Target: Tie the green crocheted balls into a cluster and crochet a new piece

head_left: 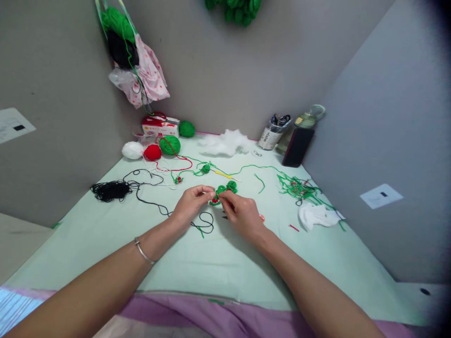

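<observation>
In the middle of the table, a small green crocheted piece (215,201) with red and white in it sits between my hands. My left hand (193,202) pinches its left side between thumb and fingers. On the other side my right hand (243,212) is closed at the piece, fingertips together; what exactly lies between them is too small to make out. A curled green crocheted part (231,186) shows just behind my right fingers. Dark pointed tips, likely scissors (224,216), stick out from beneath my right hand. Farther back lies a yellow-handled crochet hook (223,174).
Black yarn (112,190) lies at left, its strand looping toward my left wrist. Behind are white, red and green yarn balls (170,145), a box (160,127) and white stuffing (225,142). At right are a pen cup (270,136), phone (298,147) and green yarn scraps (298,187).
</observation>
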`<state>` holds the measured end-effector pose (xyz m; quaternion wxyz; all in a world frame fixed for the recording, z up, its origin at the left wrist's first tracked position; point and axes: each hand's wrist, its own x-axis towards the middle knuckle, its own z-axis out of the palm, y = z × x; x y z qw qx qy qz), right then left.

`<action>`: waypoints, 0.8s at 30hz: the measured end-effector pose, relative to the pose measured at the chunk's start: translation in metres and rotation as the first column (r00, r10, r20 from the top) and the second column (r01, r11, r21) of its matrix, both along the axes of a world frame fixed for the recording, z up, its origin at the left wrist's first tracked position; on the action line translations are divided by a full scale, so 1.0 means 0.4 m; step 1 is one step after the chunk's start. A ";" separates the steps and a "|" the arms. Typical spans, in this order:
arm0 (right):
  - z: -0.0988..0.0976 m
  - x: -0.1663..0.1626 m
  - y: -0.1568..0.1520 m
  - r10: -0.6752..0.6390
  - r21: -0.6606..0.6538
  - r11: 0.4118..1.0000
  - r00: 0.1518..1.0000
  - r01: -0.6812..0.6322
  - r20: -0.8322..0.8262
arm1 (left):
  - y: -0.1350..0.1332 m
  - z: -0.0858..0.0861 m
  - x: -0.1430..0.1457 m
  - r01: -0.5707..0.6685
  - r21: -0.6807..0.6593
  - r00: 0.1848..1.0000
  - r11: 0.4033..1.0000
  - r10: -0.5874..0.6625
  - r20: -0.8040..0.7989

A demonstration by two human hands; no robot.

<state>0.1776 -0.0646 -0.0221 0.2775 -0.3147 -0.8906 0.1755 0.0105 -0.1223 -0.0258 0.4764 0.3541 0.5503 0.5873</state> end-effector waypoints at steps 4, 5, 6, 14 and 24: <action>0.004 0.000 -0.001 -0.002 0.016 1.000 1.000 0.002 0.000 | -0.002 0.002 -0.002 0.013 -0.004 1.000 1.000 -0.013 0.002; 0.005 0.001 -0.002 -0.003 0.016 1.000 1.000 0.003 0.001 | -0.003 0.003 -0.003 0.018 -0.003 1.000 1.000 -0.018 0.003; 0.007 0.001 -0.002 -0.005 0.014 1.000 1.000 0.005 0.003 | -0.003 0.003 -0.003 0.024 -0.002 1.000 1.000 -0.024 0.005; 0.013 0.002 0.000 -0.017 -0.014 1.000 1.000 0.017 0.008 | -0.002 0.007 -0.002 0.035 -0.015 0.999 0.999 -0.035 0.021; 0.005 0.003 0.015 -0.054 -0.057 0.997 0.998 0.054 -0.008 | -0.010 0.023 0.006 0.022 -0.030 0.999 0.999 -0.021 0.036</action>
